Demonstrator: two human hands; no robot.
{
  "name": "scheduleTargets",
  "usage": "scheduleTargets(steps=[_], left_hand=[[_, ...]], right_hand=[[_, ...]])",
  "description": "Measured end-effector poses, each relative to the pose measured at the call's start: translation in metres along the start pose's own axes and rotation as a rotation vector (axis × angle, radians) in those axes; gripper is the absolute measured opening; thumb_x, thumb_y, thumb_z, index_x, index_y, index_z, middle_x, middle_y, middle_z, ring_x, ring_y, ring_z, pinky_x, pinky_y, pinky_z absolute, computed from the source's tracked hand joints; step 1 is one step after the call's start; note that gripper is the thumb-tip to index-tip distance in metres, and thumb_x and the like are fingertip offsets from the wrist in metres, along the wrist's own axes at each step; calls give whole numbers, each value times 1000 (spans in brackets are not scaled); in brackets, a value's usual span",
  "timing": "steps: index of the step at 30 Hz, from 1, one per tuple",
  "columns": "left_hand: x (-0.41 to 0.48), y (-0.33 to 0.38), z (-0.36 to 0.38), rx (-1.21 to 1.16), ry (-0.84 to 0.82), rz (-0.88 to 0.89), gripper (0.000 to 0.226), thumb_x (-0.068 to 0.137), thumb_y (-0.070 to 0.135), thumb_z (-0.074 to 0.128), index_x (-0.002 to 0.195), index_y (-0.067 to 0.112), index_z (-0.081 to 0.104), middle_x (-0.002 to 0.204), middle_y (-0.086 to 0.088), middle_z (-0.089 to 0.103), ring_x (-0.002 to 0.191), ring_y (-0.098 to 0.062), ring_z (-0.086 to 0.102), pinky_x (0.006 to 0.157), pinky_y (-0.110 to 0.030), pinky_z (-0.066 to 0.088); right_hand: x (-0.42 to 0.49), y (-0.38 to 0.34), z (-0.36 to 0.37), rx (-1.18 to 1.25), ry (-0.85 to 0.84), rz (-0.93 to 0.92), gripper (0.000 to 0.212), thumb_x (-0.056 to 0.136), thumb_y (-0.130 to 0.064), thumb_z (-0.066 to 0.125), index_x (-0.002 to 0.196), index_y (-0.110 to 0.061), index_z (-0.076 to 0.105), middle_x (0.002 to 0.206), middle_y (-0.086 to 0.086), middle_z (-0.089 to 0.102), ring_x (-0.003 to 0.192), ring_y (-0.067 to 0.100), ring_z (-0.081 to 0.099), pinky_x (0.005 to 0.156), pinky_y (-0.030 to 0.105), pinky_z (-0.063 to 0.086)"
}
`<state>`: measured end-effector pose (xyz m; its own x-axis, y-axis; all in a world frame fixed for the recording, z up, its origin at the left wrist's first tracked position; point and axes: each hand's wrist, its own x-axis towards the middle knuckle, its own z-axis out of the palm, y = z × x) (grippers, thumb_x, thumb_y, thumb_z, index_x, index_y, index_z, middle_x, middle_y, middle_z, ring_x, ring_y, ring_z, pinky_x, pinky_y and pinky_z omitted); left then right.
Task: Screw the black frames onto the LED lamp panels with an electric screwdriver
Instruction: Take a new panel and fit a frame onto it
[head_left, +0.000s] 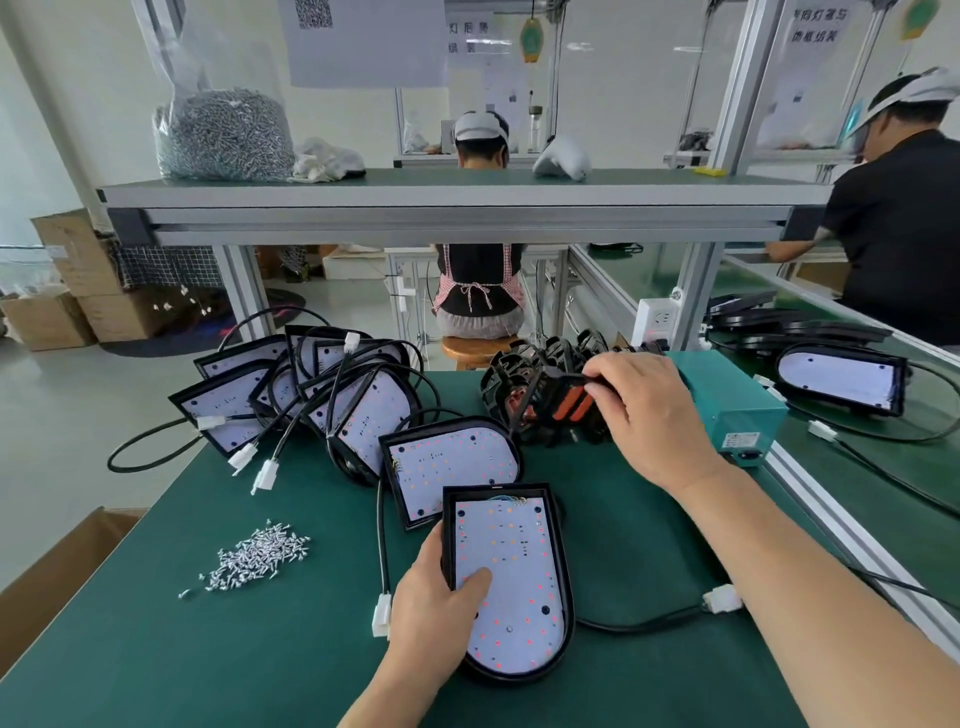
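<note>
Green desk (156, 649) on a busy assembly line, frame pick under way.
Loose screws (254, 558) lie toward the left edge, wired panels (311, 395) heaped at the far-left corner. The left hand (436, 618) grips the LED lamp panel (511, 582) near the front edge, thumb flat on its white, red-dotted board, dark rim all round. At the far edge the right hand (649, 410) pinches a black frame (563, 402) with orange inserts from the frame pile (519, 374). My read: lift it clear of its neighbours, then seat it square on that rim before any screw.
</note>
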<state>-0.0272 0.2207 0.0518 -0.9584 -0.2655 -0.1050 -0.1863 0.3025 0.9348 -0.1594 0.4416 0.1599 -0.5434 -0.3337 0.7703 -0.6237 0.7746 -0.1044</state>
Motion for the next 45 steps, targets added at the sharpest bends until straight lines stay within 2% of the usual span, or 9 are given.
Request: scheduleTargets(steps=[7,11,13,16,28,31,34,40,45], left_hand=[[4,-5,2,-10,10,18,61,88,15,67,140,43,50,102,25,73,98,-8,69,90,-40,57],[8,-10,5,-53,52,42,49,94,24,58,127,58,50,91,35,70,81,10,64,81,-25,55],[8,-10,7,-164,75,30,39,102,32,50,137,46,55,114,33,68,104,13,59,99,-27,47],[8,-10,8,-212,83,12,46,107,47,32,142,30,58,140,13,61,133,-8,52,118,-39,35],[9,-14,10,-199,106,0,63,99,68,27,137,32,61,134,16,64,130,-9,54,118,-39,36],[10,-13,10,-206,116,6,56,103,61,31,138,30,61,136,16,63,132,-8,53,119,-39,35],[9,-12,10,-220,109,21,50,105,51,35,142,26,57,140,14,60,135,-7,50,120,-38,34],[6,-8,7,-77,106,36,34,102,40,51,134,37,60,107,23,72,109,-2,63,96,-29,47],[2,-6,5,16,60,77,36,96,33,63,132,38,60,98,26,73,96,5,65,91,-25,51]], right_hand=[[21,-27,-37,192,15,35,14,101,-4,57,109,-6,69,99,3,68,86,16,59,81,25,46],[26,-45,-33,361,-104,214,16,101,-10,56,106,-13,71,92,-9,66,82,-2,58,75,4,39],[21,-51,-19,423,-208,308,16,103,-12,55,105,-14,71,89,-13,64,77,-7,57,70,5,41],[4,-57,6,470,-346,379,17,104,-13,53,104,-15,70,87,-15,62,72,-5,54,65,7,38],[-33,-66,53,488,-511,564,19,103,-16,52,103,-22,70,79,-12,61,68,5,54,61,11,38],[-35,-70,57,460,-510,559,22,101,-16,53,102,-24,74,86,-6,67,88,18,61,82,29,42],[-38,-72,62,383,-500,528,22,100,-18,54,102,-25,75,102,-5,63,117,20,43,100,39,35],[-45,-80,76,362,-370,488,23,101,-13,52,98,-21,74,94,-8,59,111,22,44,97,38,37],[-58,-87,87,-6,-380,309,22,104,-28,48,111,-15,65,110,3,60,110,30,49,89,40,39]])
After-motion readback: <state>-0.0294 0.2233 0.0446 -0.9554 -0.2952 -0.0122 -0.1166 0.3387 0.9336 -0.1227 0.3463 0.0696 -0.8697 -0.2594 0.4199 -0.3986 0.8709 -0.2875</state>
